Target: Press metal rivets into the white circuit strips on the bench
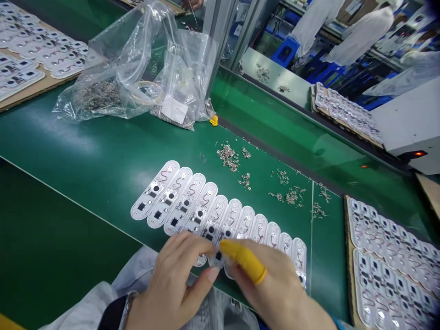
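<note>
A slanted row of white, round-ended circuit boards (173, 197) lies on the green work surface, each with black chips and a thin red wire. My left hand (178, 275) rests over the near ends of the middle boards, its thumb and forefinger apart beside one board's end. Close against it, my right hand (268, 275) is bent over the same board, with a yellow finger cot (245, 261) on one finger. Its fingers are drawn together, and whatever is between their tips is hidden. Small piles of metal screws or similar parts (228, 158) lie beyond the row.
Clear plastic bags (103, 91) of small metal parts stand at the back left. Cardboard trays of boards lie at the far left (51, 82) and right (350, 256). A glass-like partition (275, 110) runs behind; people in white clothing (360, 36) are beyond it.
</note>
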Demonstrator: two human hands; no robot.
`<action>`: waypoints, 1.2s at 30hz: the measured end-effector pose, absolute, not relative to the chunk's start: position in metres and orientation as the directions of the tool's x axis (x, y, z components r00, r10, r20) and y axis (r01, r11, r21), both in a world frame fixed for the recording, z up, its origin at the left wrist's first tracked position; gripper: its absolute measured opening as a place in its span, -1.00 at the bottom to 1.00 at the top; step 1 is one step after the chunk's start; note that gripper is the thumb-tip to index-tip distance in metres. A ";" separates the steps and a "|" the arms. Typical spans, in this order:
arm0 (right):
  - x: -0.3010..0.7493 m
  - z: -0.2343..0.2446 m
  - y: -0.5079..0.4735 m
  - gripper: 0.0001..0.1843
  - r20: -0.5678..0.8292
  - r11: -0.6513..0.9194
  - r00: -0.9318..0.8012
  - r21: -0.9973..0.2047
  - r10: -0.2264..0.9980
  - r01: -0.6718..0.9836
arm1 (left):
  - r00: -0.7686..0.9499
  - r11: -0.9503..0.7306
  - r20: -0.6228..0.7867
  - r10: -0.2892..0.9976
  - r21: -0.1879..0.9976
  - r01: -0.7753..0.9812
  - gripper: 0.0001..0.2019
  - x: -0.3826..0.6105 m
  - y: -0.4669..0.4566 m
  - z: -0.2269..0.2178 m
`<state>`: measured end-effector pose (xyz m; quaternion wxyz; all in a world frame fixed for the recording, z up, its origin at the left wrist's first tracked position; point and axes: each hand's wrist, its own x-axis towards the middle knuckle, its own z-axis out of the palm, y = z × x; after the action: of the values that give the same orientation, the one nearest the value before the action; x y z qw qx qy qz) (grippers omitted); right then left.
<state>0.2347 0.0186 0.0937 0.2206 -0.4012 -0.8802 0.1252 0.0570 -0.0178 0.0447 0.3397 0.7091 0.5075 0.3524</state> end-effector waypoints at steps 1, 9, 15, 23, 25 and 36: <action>0.230 0.095 0.010 -0.74 0.275 0.648 -0.590 -0.411 0.759 0.641 | 0.229 -0.237 0.143 0.963 0.853 0.466 -0.86 0.060 -0.018 0.046; 0.229 0.099 -0.012 -0.76 0.300 0.474 -0.371 -0.465 0.879 0.748 | 0.210 -0.250 0.176 0.962 0.877 0.411 -0.79 0.071 -0.026 0.046; 0.228 0.100 -0.012 -0.85 0.307 0.415 -0.281 -0.614 0.909 0.671 | 0.155 -0.110 0.069 0.986 0.954 0.279 -0.78 0.074 -0.030 0.051; 0.238 0.092 0.010 -0.91 0.157 0.292 -0.351 -0.881 0.923 0.373 | 0.336 0.249 -0.236 0.912 0.969 0.004 -0.68 0.074 -0.025 0.051; 0.245 0.084 0.020 -0.93 0.183 0.323 -0.303 -0.792 0.935 0.518 | 0.356 0.241 -0.241 0.903 0.969 0.046 -0.71 0.074 -0.026 0.051; 0.258 0.055 0.032 -0.75 0.111 0.382 -0.366 -0.342 0.924 0.859 | 0.438 -0.530 0.357 0.825 0.758 0.381 -0.80 0.076 -0.016 0.038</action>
<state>0.2580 0.0320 0.0546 0.1434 -0.5443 -0.8188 0.1134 0.0757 -0.0165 0.0383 0.3009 0.7929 0.3802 0.3691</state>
